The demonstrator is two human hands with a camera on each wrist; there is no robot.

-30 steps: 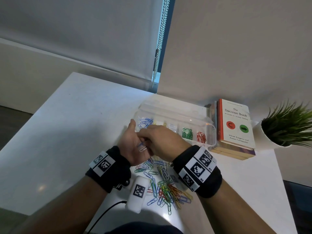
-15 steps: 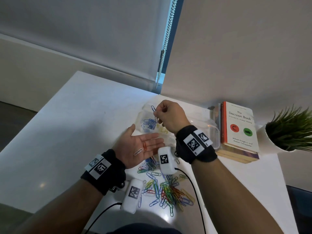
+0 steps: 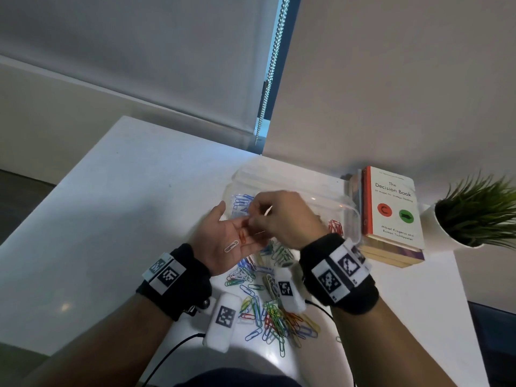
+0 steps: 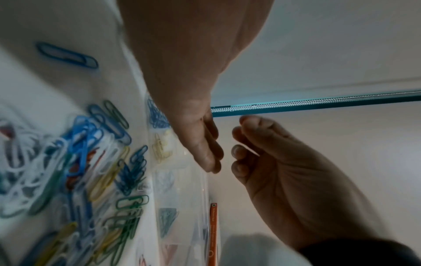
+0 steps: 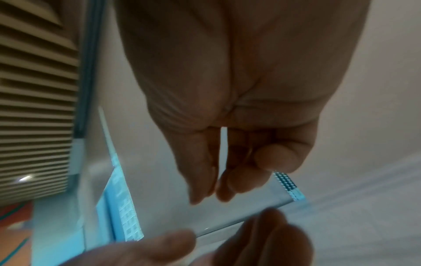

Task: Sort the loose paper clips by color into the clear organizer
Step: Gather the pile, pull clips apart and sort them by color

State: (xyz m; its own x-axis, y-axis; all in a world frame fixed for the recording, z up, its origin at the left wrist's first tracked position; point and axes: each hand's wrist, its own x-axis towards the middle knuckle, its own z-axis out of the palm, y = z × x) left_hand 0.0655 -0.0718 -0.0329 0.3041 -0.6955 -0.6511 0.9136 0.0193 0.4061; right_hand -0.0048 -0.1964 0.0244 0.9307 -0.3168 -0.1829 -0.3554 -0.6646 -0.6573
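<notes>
My left hand (image 3: 231,236) lies palm up in front of the clear organizer (image 3: 347,209). A white paper clip (image 3: 231,246) and an orange paper clip (image 3: 243,237) rest on its palm. My right hand (image 3: 255,220) hovers over the left fingers, its thumb drawn against curled fingers. In the right wrist view its fingertips (image 5: 205,190) show no clip between them. The organizer holds blue clips (image 3: 241,201) at its left end and red clips (image 3: 335,227) at its right. A loose pile of mixed clips (image 3: 276,317) lies on the white table below both hands.
A stack of books (image 3: 391,208) sits right of the organizer, with a potted plant (image 3: 474,216) beyond it. White tagged camera units (image 3: 223,319) and black cables hang by my wrists over the pile. The wall stands just behind the organizer.
My right hand has come back from over the organizer's blue compartment to just above the left palm. The blue clip it pinched is gone from its fingers. The left palm keeps its two clips.
</notes>
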